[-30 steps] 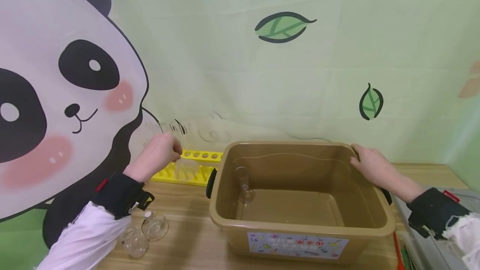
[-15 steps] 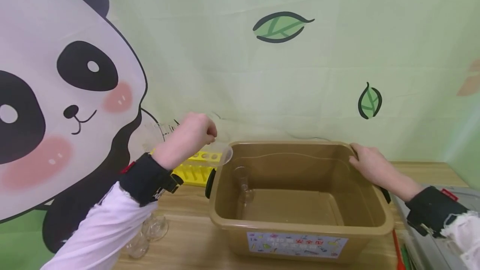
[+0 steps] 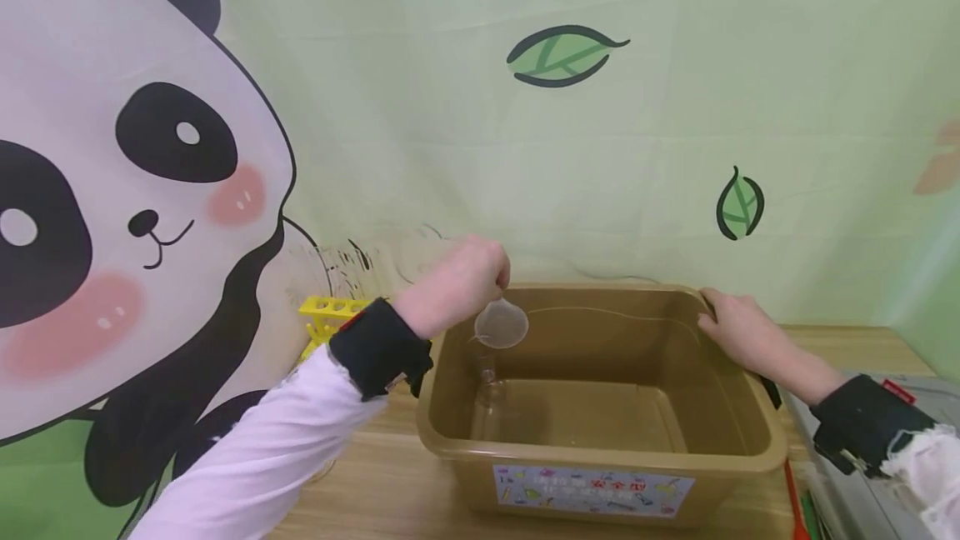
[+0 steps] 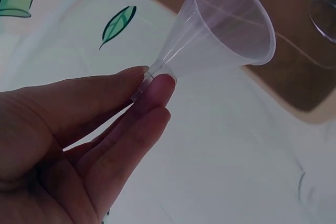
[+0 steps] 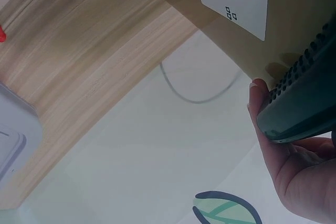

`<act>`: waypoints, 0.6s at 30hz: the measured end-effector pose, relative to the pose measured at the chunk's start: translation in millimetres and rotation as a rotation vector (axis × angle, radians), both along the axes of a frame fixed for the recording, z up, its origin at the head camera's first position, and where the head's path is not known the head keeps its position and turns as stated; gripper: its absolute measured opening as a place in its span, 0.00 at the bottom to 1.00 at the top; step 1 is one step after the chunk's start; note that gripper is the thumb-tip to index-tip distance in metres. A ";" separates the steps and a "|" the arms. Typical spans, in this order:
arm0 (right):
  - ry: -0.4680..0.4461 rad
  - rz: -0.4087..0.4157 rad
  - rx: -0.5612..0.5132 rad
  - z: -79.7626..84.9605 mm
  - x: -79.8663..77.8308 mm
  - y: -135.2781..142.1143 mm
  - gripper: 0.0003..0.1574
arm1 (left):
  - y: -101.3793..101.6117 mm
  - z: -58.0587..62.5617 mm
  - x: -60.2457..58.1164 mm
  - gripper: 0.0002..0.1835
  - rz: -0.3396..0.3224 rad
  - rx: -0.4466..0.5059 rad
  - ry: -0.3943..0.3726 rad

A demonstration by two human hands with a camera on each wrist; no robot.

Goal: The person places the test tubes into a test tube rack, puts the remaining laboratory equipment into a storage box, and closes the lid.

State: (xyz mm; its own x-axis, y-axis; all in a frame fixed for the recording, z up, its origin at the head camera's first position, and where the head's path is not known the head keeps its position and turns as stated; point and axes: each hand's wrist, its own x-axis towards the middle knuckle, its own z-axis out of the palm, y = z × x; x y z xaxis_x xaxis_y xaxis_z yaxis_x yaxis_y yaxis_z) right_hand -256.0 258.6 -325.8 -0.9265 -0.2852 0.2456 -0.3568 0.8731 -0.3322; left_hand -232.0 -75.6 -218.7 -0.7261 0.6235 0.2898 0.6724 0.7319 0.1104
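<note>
My left hand [image 3: 459, 283] pinches a clear plastic funnel [image 3: 501, 324] by its narrow stem, over the left back part of a brown plastic bin [image 3: 600, 336]. In the left wrist view thumb and fingertips close on the funnel's stem [image 4: 152, 74], its wide mouth tipped up and away from the hand. At the bin's right back corner, my right hand [image 3: 742, 332] grips the rim, and the right wrist view has its fingers around the dark handle [image 5: 299, 103]. Clear glassware [image 3: 489, 394] lies inside the bin at its left end.
A yellow test tube rack [image 3: 324, 307] stands behind my left forearm, partly hidden. Right of the bin lie a red tool [image 3: 797, 502] and a grey plastic lid or box [image 3: 915, 407]. A printed cloth [image 3: 637, 157] hangs behind the wooden table.
My left hand has carried the funnel rightward from the yellow rack to above the bin. The left sleeve now hides the clear flasks on the table. The right hand stays put.
</note>
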 end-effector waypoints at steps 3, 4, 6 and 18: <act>0.003 0.002 -0.003 -0.3 0.4 0.3 0.10 | 10.7 -7.5 -4.3 0.17 -0.017 -0.016 -0.009; 0.000 0.002 -0.003 -0.1 0.4 0.3 0.11 | 13.1 -10.0 -5.5 0.17 -0.023 -0.015 -0.006; -0.007 0.000 -0.004 0.2 0.4 0.5 0.11 | 17.7 -14.9 -8.0 0.15 -0.028 -0.025 -0.002; -0.029 -0.013 -0.005 0.6 1.1 -0.6 0.13 | 35.0 -45.5 -25.7 0.13 -0.060 -0.076 0.026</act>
State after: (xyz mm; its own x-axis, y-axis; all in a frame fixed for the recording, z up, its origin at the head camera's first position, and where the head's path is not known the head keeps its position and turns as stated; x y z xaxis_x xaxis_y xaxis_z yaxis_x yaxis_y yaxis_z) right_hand -254.9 258.0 -325.3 -0.9369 -0.2717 0.2200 -0.3354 0.8759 -0.3469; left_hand -257.8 -40.6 -264.2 -0.6797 0.6866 0.2581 0.7173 0.6957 0.0381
